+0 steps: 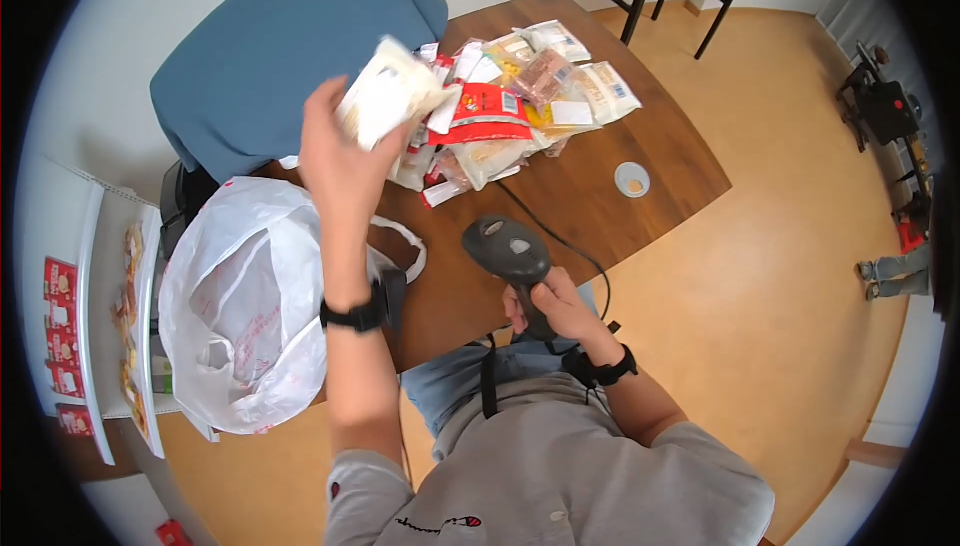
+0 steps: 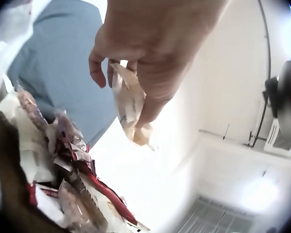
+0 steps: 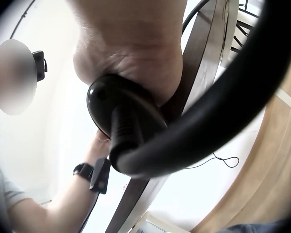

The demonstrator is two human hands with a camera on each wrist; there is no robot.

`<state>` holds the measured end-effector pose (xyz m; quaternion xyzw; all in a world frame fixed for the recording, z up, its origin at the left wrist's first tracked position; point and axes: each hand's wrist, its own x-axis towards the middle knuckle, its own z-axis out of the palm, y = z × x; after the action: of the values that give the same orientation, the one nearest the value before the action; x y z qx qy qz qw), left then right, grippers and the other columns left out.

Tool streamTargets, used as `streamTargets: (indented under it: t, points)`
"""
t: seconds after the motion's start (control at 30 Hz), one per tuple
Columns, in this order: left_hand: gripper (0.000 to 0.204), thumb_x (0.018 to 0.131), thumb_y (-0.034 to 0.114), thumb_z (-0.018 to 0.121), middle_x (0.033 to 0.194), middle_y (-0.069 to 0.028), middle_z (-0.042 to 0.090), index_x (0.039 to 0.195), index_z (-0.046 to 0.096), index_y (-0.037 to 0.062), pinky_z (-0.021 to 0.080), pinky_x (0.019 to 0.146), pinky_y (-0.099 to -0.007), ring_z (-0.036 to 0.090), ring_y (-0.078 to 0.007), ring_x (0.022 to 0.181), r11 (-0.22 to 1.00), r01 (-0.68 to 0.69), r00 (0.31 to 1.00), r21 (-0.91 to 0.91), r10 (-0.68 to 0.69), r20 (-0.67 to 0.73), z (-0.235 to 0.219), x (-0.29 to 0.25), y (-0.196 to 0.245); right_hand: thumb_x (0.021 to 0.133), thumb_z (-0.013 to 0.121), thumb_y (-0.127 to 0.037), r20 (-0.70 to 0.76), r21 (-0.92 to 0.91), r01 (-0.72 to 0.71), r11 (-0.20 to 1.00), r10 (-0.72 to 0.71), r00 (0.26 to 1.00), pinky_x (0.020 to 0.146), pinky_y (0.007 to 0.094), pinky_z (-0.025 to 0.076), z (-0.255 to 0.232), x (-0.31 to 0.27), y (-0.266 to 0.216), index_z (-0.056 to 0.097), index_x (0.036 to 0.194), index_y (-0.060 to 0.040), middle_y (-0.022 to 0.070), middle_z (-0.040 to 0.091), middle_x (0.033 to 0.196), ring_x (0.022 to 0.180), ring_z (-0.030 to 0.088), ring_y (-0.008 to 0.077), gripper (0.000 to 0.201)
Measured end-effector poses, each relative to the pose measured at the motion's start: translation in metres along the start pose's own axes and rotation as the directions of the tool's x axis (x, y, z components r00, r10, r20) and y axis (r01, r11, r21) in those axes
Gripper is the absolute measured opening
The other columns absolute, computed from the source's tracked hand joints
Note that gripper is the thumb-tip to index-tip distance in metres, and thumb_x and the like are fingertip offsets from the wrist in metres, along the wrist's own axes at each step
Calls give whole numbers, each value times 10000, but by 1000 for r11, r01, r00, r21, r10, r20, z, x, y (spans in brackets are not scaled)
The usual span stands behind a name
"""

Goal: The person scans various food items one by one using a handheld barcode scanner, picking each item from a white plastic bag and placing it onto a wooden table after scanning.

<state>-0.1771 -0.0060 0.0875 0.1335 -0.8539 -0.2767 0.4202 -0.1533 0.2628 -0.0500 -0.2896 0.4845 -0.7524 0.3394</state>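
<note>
My left hand point(image 1: 340, 161) grips a white snack packet point(image 1: 390, 91), raised between thumb and fingers at the left of the pile. In the left wrist view the same packet point(image 2: 128, 104) hangs from the fingertips, its print too blurred to read. A dark barcode scanner point(image 1: 508, 249) is in my right hand point(image 1: 568, 304), fingers wrapped round the handle near the table's front edge. Its head tilts up and to the left. Several food packets, among them a red one point(image 1: 485, 111) and a brown one point(image 1: 545, 78), lie heaped on the wooden table point(image 1: 660, 161).
A white plastic bag point(image 1: 240, 331) stands gaping at the left, one handle loop over the table. Behind it is a chair with a blue cover point(image 1: 290, 46). The scanner's cable point(image 1: 570, 243) crosses the tabletop near a round grommet point(image 1: 632, 180). Shelves point(image 1: 100, 326) hold red packages.
</note>
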Motion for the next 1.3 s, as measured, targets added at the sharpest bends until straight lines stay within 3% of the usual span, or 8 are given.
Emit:
streamTargets:
  t: [0.13, 0.33, 0.77, 0.97, 1.07, 1.13, 1.2, 1.3]
  points:
    - [671, 674, 51, 843, 1200, -113, 592, 1266, 529, 16, 497, 924, -355, 575, -237, 1129, 957, 199, 975, -211, -216, -58, -44, -80, -20, 983, 510, -515, -6, 29, -15, 999, 15, 1000, 566, 260, 494, -2, -1, 6, 566, 980, 5, 66, 637, 797, 606, 644, 144, 523]
    - [575, 638, -80, 759, 1163, -156, 600, 1177, 603, 42, 454, 966, -394, 581, -352, 1085, 985, 68, 996, 161, -56, -76, -34, -148, -16, 960, 521, -566, 15, 5, -52, 999, 52, 999, 563, 259, 491, 8, 5, -1, 574, 1042, 16, 60, 630, 801, 619, 631, 135, 589]
    - [629, 566, -161, 717, 1189, -130, 583, 1147, 621, 60, 473, 946, -387, 572, -341, 1116, 1000, 20, 993, 19, -22, 117, -16, -162, -23, 954, 535, -564, 133, 58, -63, 996, 55, 990, 554, 249, 475, 20, 9, 4, 585, 975, 12, 52, 628, 776, 610, 635, 134, 579]
    - [588, 596, -103, 738, 1157, -149, 615, 1148, 627, 63, 471, 952, -392, 582, -369, 1098, 999, 41, 995, -27, -39, 86, -26, -157, -24, 986, 473, -296, 120, 23, -41, 999, 38, 992, 554, 254, 487, 19, 11, 5, 585, 946, 21, 63, 637, 780, 614, 649, 148, 338]
    - [565, 626, -27, 762, 1168, -160, 624, 1168, 614, 35, 452, 977, -419, 589, -355, 1104, 998, 35, 997, 43, -32, -70, -55, -151, -24, 1008, 480, -349, 71, 75, -101, 992, 96, 993, 551, 256, 485, 19, 7, 3, 568, 982, 14, 65, 627, 797, 613, 641, 145, 374]
    - [602, 713, 33, 812, 1199, -130, 624, 1259, 562, 6, 438, 998, -376, 592, -254, 1095, 967, 247, 950, -62, -254, -182, -93, -154, -35, 1011, 481, -386, 53, 61, -89, 994, 85, 995, 551, 255, 483, 20, 8, 2, 559, 1002, 9, 64, 621, 799, 612, 637, 143, 402]
    - [582, 765, 24, 791, 1232, -136, 608, 1284, 534, -31, 433, 1001, -348, 599, -221, 1065, 919, 366, 907, -144, -387, -164, -146, -148, -52, 964, 502, -572, 97, 52, -95, 994, 90, 991, 567, 272, 492, 17, 9, 3, 561, 1067, 15, 84, 622, 825, 636, 641, 153, 599]
    - [527, 799, 18, 766, 1208, -139, 615, 1269, 537, -53, 437, 977, -321, 603, -200, 1032, 871, 481, 869, -99, -489, -79, -207, -139, -81, 975, 491, -557, 104, 73, -53, 996, 46, 994, 562, 276, 489, 18, 11, 3, 570, 1037, 10, 83, 619, 817, 632, 640, 152, 575]
